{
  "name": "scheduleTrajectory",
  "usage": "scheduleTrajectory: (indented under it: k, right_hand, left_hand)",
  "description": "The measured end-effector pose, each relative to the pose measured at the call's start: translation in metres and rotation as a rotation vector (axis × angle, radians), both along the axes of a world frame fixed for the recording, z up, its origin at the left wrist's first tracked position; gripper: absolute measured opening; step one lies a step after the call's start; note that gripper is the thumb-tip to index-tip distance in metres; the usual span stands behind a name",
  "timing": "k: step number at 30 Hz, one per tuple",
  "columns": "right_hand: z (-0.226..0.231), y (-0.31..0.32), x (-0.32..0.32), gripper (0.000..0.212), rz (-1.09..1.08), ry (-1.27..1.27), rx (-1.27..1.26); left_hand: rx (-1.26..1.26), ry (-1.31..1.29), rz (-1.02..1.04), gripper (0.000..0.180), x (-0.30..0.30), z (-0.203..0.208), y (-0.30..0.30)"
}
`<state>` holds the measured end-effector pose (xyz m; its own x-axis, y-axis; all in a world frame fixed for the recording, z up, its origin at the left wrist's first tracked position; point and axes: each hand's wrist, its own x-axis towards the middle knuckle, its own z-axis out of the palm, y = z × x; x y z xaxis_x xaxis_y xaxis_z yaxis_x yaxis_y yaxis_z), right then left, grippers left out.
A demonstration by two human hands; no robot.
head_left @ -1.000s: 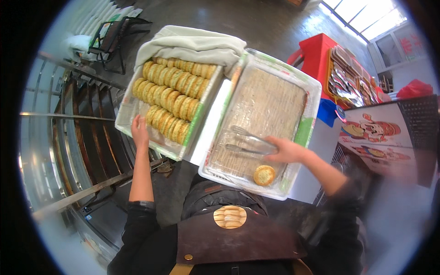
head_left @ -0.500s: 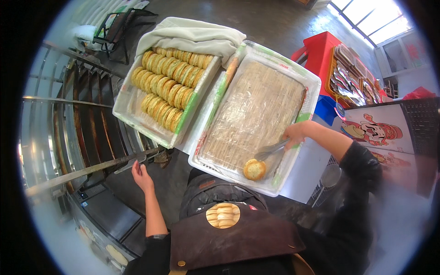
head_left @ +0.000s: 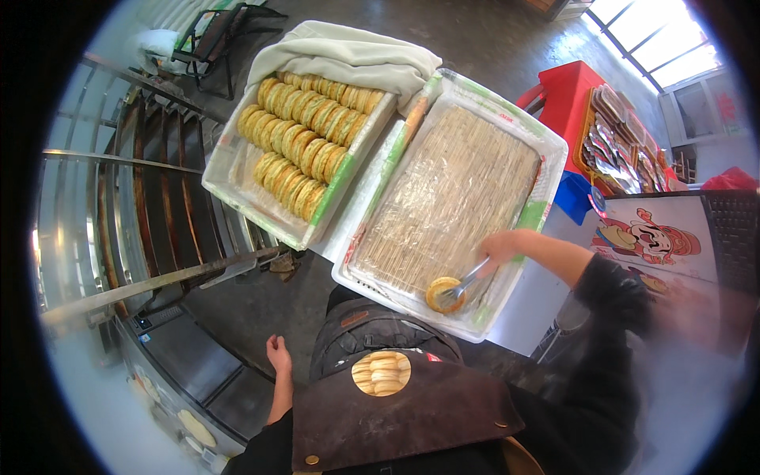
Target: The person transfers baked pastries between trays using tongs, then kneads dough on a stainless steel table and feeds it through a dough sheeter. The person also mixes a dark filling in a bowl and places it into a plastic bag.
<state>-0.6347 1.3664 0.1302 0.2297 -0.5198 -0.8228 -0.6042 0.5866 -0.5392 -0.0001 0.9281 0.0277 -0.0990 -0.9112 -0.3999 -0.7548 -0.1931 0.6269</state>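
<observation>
My right hand (head_left: 499, 249) grips a pair of metal tongs (head_left: 472, 279), their tips resting on a round golden pastry (head_left: 443, 294). This pastry lies at the near end of a white foam box (head_left: 546, 170) lined with a slatted mat (head_left: 443, 190) under clear plastic film. To its left, a second foam box (head_left: 226, 178) holds several rows of similar pastries (head_left: 305, 119) standing on edge. A pale cloth (head_left: 348, 51) is folded over that box's far end. Low beside my waist, my left hand (head_left: 279, 354) has its fingers curled in, with nothing visible in them.
A metal rack (head_left: 158, 170) with stacked trays stands at my left. Both boxes sit on a white surface (head_left: 518, 313). On the far right is a red-covered table (head_left: 566, 95) with packaged goods, near a panel with a cartoon figure (head_left: 649, 237). A folding chair (head_left: 214, 39) stands far left.
My left hand has dropped lower and closer to my body, its fingers curling in. The tongs have turned onto the pastry, which has shifted within the view. The view has moved slightly.
</observation>
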Motion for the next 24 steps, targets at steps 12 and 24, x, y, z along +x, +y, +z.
scheduleTrajectory:
  k: [12, 24]
  right_hand:
    - [0.109, -0.067, 0.001, 0.046, -0.537, 0.083, -0.324]
    - [0.139, -0.476, 0.006, 0.062, -0.756, -0.121, 0.032]
  left_hand:
    - [-0.304, 0.407, -0.054, 0.031, -0.145, 0.059, -0.052]
    - [-0.483, 0.764, -0.413, 0.045, -0.388, 0.139, -0.190]
